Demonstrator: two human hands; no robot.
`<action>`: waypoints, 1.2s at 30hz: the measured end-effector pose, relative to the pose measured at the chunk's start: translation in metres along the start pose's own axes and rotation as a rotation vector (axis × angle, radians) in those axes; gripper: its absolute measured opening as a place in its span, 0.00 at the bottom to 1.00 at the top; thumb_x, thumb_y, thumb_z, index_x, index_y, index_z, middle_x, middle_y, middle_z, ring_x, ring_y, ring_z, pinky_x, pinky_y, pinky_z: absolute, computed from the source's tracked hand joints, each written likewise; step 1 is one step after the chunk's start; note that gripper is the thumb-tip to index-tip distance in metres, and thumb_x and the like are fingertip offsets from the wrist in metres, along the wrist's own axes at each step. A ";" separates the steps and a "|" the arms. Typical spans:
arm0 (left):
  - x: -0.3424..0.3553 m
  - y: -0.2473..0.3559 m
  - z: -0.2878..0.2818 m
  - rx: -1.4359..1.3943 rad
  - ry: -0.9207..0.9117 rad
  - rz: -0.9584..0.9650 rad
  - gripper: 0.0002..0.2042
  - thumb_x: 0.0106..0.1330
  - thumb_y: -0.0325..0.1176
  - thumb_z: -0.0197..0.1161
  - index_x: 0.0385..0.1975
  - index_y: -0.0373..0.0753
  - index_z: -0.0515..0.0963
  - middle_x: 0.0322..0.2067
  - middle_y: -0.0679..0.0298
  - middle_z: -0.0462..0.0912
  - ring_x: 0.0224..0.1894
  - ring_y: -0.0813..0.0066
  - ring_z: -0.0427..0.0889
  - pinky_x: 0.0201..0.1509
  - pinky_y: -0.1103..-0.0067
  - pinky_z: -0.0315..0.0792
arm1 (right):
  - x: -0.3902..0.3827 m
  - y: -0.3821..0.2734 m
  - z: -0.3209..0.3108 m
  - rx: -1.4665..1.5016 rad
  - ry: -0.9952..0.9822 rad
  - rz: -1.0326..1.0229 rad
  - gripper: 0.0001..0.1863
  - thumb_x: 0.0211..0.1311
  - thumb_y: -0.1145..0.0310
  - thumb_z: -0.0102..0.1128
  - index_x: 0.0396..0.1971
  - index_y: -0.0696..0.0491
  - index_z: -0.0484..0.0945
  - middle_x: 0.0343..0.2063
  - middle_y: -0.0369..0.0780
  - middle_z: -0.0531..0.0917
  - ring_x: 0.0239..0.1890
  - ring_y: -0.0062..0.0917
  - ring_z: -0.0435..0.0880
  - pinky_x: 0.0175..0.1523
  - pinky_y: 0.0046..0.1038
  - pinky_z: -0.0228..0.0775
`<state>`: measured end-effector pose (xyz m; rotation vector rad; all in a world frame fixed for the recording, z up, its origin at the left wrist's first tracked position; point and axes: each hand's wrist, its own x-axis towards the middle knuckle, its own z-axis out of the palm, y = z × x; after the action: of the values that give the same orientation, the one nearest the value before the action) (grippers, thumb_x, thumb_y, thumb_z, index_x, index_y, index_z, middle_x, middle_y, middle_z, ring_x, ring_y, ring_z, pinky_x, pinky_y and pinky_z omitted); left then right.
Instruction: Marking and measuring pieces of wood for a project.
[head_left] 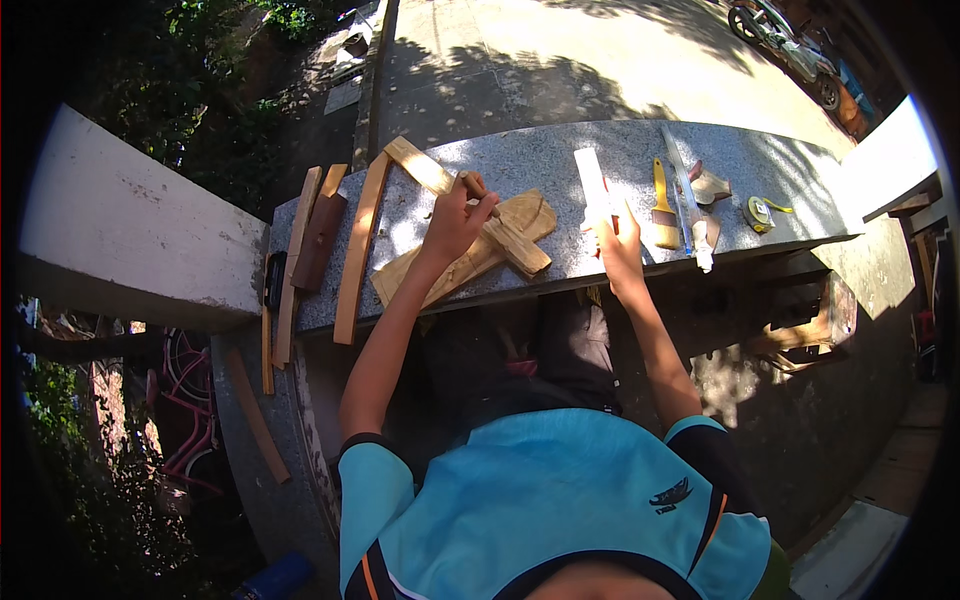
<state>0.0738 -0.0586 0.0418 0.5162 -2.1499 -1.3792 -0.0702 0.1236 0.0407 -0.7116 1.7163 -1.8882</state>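
My left hand is closed around a short brown wooden stick, its upper end showing above the fingers. Under that hand a narrow wood strip crosses a wider pale board, which lies slanted on the speckled stone bench. My right hand grips a flat, bright white piece near the bench's front edge. Glare washes out its detail, and something red shows beside the fingers. Just to the right lies a paintbrush with a yellow handle.
Wood strips and a dark brown wooden block lie at the bench's left end. Right of the paintbrush are a clear ruler-like strip and a yellow tape measure. A white wall borders the left.
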 end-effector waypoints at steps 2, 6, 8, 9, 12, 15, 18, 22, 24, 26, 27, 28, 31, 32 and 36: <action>0.001 0.002 0.003 0.050 -0.003 0.027 0.09 0.61 0.29 0.54 0.35 0.31 0.66 0.29 0.58 0.76 0.34 0.71 0.81 0.36 0.80 0.77 | -0.001 -0.002 0.000 -0.009 -0.012 0.007 0.29 0.54 0.67 0.52 0.56 0.59 0.59 0.22 0.33 0.74 0.20 0.11 0.67 0.22 0.15 0.60; 0.002 0.002 0.006 0.196 -0.034 0.140 0.09 0.60 0.29 0.56 0.35 0.33 0.66 0.24 0.57 0.77 0.25 0.69 0.81 0.27 0.78 0.71 | -0.005 -0.008 0.004 -0.022 -0.031 0.060 0.30 0.53 0.67 0.52 0.57 0.59 0.58 0.20 0.33 0.73 0.21 0.10 0.66 0.24 0.15 0.60; 0.002 0.003 0.006 0.186 -0.038 0.154 0.08 0.60 0.29 0.56 0.34 0.33 0.67 0.24 0.57 0.77 0.23 0.68 0.80 0.26 0.77 0.70 | -0.006 -0.009 0.004 -0.037 -0.038 0.046 0.30 0.53 0.67 0.52 0.56 0.59 0.59 0.23 0.35 0.75 0.23 0.13 0.70 0.27 0.16 0.63; 0.002 0.003 0.006 0.216 -0.055 0.183 0.08 0.59 0.29 0.57 0.32 0.32 0.68 0.23 0.56 0.77 0.23 0.68 0.80 0.26 0.77 0.70 | -0.006 -0.009 0.004 -0.053 -0.046 0.035 0.30 0.52 0.67 0.53 0.56 0.60 0.60 0.25 0.36 0.77 0.26 0.15 0.74 0.30 0.18 0.67; 0.003 0.001 0.005 0.271 -0.102 0.225 0.07 0.58 0.29 0.59 0.29 0.31 0.71 0.25 0.58 0.78 0.25 0.68 0.81 0.29 0.78 0.72 | 0.003 -0.009 0.008 -0.213 -0.152 -0.336 0.28 0.50 0.67 0.55 0.53 0.60 0.64 0.33 0.43 0.80 0.37 0.24 0.79 0.40 0.23 0.70; 0.005 0.004 0.005 0.270 -0.087 0.262 0.07 0.56 0.28 0.59 0.28 0.31 0.72 0.24 0.57 0.79 0.25 0.67 0.80 0.29 0.78 0.72 | 0.004 -0.070 0.019 -0.352 -0.285 -0.444 0.27 0.48 0.66 0.59 0.52 0.56 0.67 0.38 0.48 0.79 0.42 0.31 0.79 0.46 0.27 0.69; 0.003 0.007 0.006 0.258 -0.066 0.274 0.06 0.55 0.27 0.60 0.27 0.31 0.72 0.20 0.55 0.78 0.22 0.64 0.79 0.25 0.76 0.70 | 0.008 -0.119 0.035 -0.281 -0.233 -0.682 0.28 0.49 0.64 0.60 0.53 0.53 0.67 0.35 0.49 0.80 0.39 0.31 0.81 0.42 0.28 0.71; 0.007 0.013 0.010 0.310 -0.096 0.248 0.06 0.55 0.28 0.60 0.27 0.32 0.73 0.19 0.55 0.78 0.21 0.63 0.79 0.25 0.75 0.70 | 0.015 -0.093 0.048 -0.215 -0.030 -0.820 0.29 0.50 0.63 0.59 0.55 0.48 0.64 0.34 0.48 0.79 0.36 0.33 0.81 0.39 0.29 0.72; 0.009 0.000 0.005 0.368 -0.082 0.316 0.06 0.55 0.28 0.60 0.27 0.32 0.73 0.19 0.55 0.78 0.21 0.63 0.79 0.25 0.75 0.70 | 0.023 -0.070 0.034 -1.016 -0.537 -0.569 0.29 0.50 0.58 0.57 0.55 0.43 0.65 0.28 0.47 0.77 0.30 0.42 0.77 0.36 0.36 0.70; 0.009 0.000 0.004 0.417 -0.077 0.389 0.07 0.55 0.29 0.60 0.28 0.32 0.73 0.20 0.54 0.78 0.21 0.63 0.79 0.25 0.75 0.70 | 0.021 -0.081 0.038 -0.784 -0.471 -0.576 0.28 0.51 0.59 0.56 0.55 0.45 0.65 0.27 0.47 0.76 0.28 0.40 0.77 0.36 0.35 0.69; 0.007 0.001 0.003 0.349 -0.093 0.325 0.07 0.55 0.29 0.60 0.28 0.32 0.74 0.20 0.54 0.78 0.22 0.62 0.79 0.26 0.75 0.71 | 0.014 -0.090 0.037 -0.521 -0.388 -0.655 0.28 0.52 0.61 0.57 0.55 0.48 0.64 0.27 0.47 0.76 0.26 0.37 0.77 0.34 0.32 0.69; 0.006 0.006 0.004 0.278 -0.113 0.263 0.07 0.55 0.29 0.60 0.28 0.32 0.74 0.21 0.54 0.79 0.23 0.62 0.79 0.26 0.76 0.71 | 0.011 -0.102 0.041 -0.367 -0.181 -0.860 0.28 0.53 0.65 0.57 0.56 0.51 0.63 0.27 0.47 0.76 0.27 0.34 0.77 0.33 0.29 0.68; 0.001 0.020 0.002 0.332 -0.105 0.203 0.07 0.55 0.30 0.61 0.28 0.33 0.75 0.21 0.56 0.79 0.25 0.68 0.80 0.29 0.77 0.72 | 0.006 -0.089 0.040 -0.447 -0.106 -0.886 0.28 0.52 0.67 0.58 0.55 0.53 0.64 0.31 0.47 0.77 0.29 0.34 0.79 0.33 0.29 0.69; -0.002 0.023 0.001 0.384 -0.097 0.170 0.07 0.54 0.30 0.62 0.29 0.33 0.76 0.21 0.57 0.79 0.26 0.72 0.80 0.31 0.76 0.72 | 0.011 -0.077 0.035 -0.998 -0.429 -0.592 0.27 0.52 0.68 0.56 0.54 0.55 0.65 0.36 0.49 0.77 0.34 0.35 0.80 0.36 0.29 0.70; -0.007 0.007 0.002 0.244 -0.102 0.075 0.05 0.56 0.28 0.59 0.28 0.32 0.76 0.23 0.59 0.79 0.30 0.75 0.81 0.33 0.81 0.73 | 0.012 -0.057 0.029 -0.521 -0.432 -0.342 0.25 0.53 0.68 0.54 0.53 0.57 0.65 0.43 0.48 0.76 0.43 0.30 0.77 0.43 0.27 0.69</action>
<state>0.0778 -0.0510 0.0458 0.4584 -2.4114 -1.1315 -0.0602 0.0992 0.1000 -1.5695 1.8810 -1.3254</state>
